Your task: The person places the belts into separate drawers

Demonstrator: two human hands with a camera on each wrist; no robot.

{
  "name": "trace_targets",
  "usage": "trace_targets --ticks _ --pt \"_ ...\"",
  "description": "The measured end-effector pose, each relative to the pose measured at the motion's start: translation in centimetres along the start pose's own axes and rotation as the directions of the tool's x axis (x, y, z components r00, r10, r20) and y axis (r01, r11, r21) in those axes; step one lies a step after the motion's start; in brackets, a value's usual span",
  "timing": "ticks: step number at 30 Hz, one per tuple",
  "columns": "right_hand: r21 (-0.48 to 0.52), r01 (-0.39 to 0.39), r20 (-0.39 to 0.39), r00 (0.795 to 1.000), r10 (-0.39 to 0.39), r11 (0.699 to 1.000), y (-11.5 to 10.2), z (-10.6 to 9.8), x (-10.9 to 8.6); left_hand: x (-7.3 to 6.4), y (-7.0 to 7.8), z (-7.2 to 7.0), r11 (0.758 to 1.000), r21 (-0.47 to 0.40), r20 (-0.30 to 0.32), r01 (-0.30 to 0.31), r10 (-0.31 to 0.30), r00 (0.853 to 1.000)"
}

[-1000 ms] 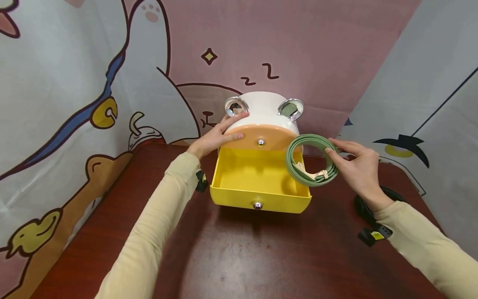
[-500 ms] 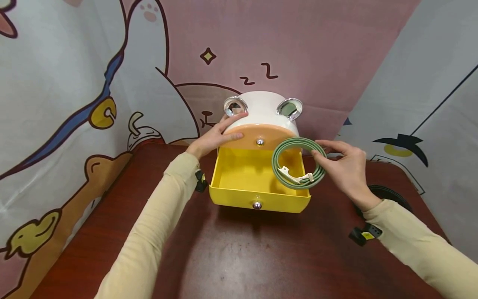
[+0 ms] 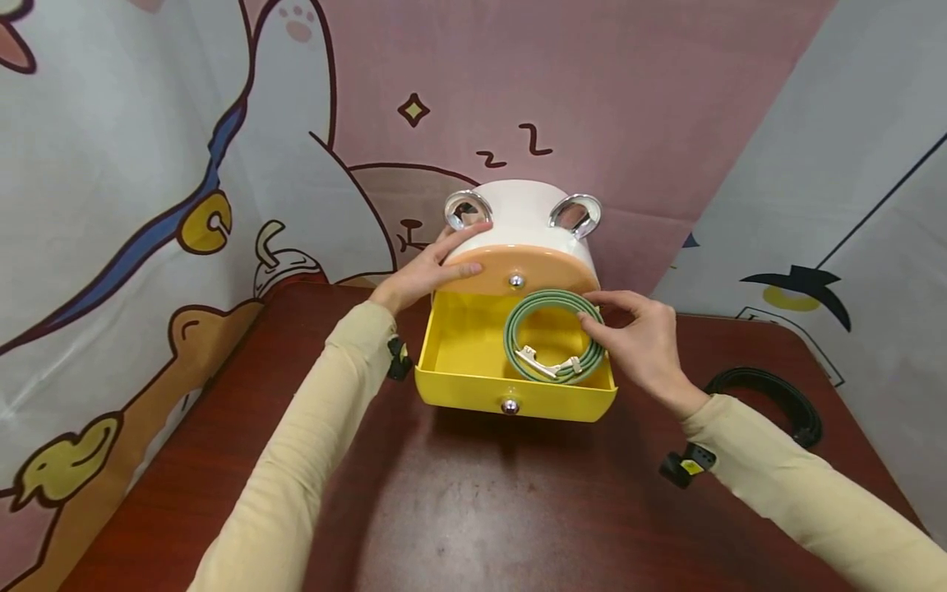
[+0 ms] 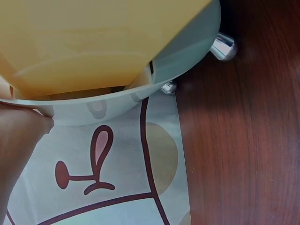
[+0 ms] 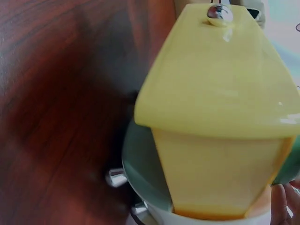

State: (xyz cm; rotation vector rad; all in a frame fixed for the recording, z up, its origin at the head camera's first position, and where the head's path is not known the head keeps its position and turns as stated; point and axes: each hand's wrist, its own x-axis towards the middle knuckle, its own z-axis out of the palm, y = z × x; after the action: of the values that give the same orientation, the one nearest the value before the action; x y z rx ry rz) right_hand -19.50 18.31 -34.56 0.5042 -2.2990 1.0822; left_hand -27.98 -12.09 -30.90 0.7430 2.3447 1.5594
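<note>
A small white cabinet [image 3: 521, 210] with silver ear-shaped trims has an orange upper drawer [image 3: 551, 273] pushed in and a yellow lower drawer [image 3: 466, 388] pulled out. My left hand [image 3: 429, 267] rests on the cabinet's upper left, fingers over the white shell and thumb across the orange front. My right hand [image 3: 639, 337] pinches a coiled green belt [image 3: 515, 325] with a pale metal buckle by its right side. The coil hangs over the right half of the yellow drawer. In the right wrist view, fingers [image 5: 280, 204] hold the belt's edge [image 5: 289, 164] beside the drawer wall.
A coiled black belt [image 3: 773, 386] lies on the dark red-brown table [image 3: 459, 510] to the right, near my right forearm. A printed cloth backdrop [image 3: 651, 123] stands behind and at both sides of the table.
My right hand has carried the green belt left and down, from the drawer's right edge to over its inside. The black belt shows more fully. My left hand stays put.
</note>
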Motion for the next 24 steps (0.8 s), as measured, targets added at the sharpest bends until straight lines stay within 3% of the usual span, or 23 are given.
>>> trace_targets --ticks 15,20,24 --pt "0.034 0.118 0.034 0.992 -0.12 0.992 -0.1 2.8 -0.2 -0.1 -0.1 -0.1 1.0 0.005 0.002 -0.001 0.001 1.0" --pt "0.025 0.098 0.094 0.991 -0.1 0.995 -0.1 3.1 0.0 -0.1 -0.1 -0.1 1.0 0.002 -0.01 -0.004 0.004 1.0" --pt "0.013 0.062 0.19 0.98 -0.064 0.998 -0.2 3.1 0.2 -0.1 -0.2 -0.1 1.0 -0.002 -0.007 -0.005 0.005 1.0"
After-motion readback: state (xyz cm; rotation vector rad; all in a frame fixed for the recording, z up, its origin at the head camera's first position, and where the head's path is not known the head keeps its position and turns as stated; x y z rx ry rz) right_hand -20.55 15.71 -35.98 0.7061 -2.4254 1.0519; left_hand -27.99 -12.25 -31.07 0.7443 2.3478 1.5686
